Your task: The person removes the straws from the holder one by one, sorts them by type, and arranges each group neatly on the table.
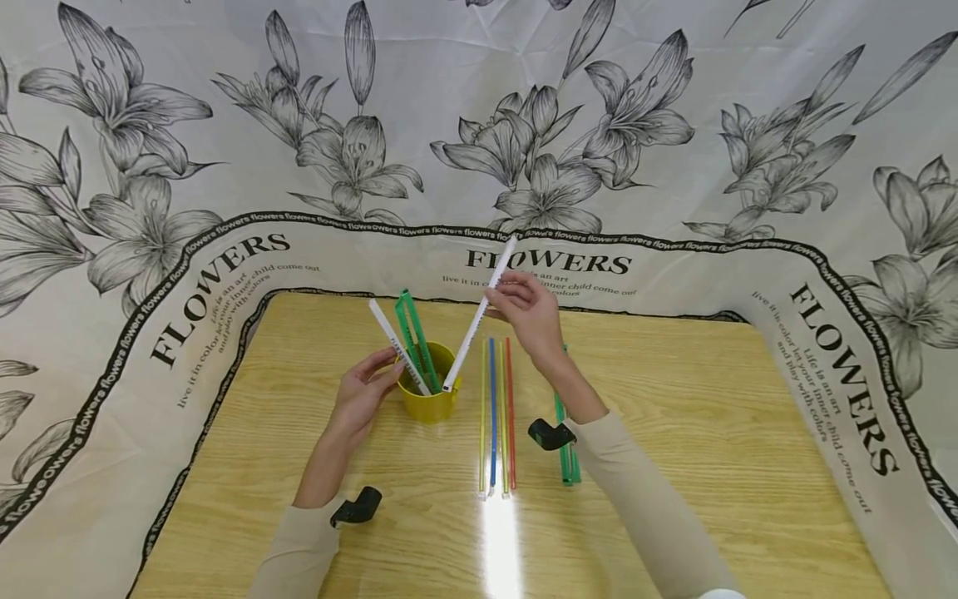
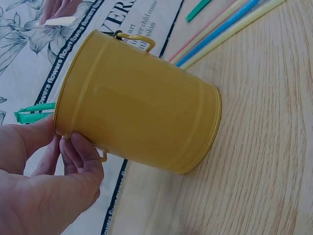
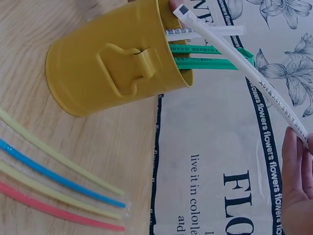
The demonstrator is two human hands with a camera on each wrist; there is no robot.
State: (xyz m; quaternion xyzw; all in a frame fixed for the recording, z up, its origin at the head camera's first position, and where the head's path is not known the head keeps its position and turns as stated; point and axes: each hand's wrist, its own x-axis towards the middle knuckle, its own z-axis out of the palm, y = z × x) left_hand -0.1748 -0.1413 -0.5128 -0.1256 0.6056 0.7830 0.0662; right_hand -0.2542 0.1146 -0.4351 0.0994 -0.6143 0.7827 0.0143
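A yellow metal cup [image 1: 428, 398] stands on the wooden table [image 1: 674, 466]. My left hand [image 1: 383, 372] holds it at the rim, thumb and fingers [image 2: 80, 154] against its wall [image 2: 142, 107]. Inside the cup lean a white wrapped straw [image 1: 395, 343] and green straws [image 1: 414, 331]. My right hand [image 1: 500, 293] pinches another white wrapped straw [image 1: 476, 320] near its top; its lower end rests at the cup's rim [image 3: 182, 10]. Yellow, blue and red straws [image 1: 496, 412] lie side by side right of the cup. A green straw [image 1: 566, 457] lies partly under my right forearm.
A white cloth printed with grey lilies and the word FLOWERS [image 1: 224, 291] rises round the table on three sides. A strip of glare [image 1: 500, 541] marks the table's front. Bare wood shows at the right and at the front left.
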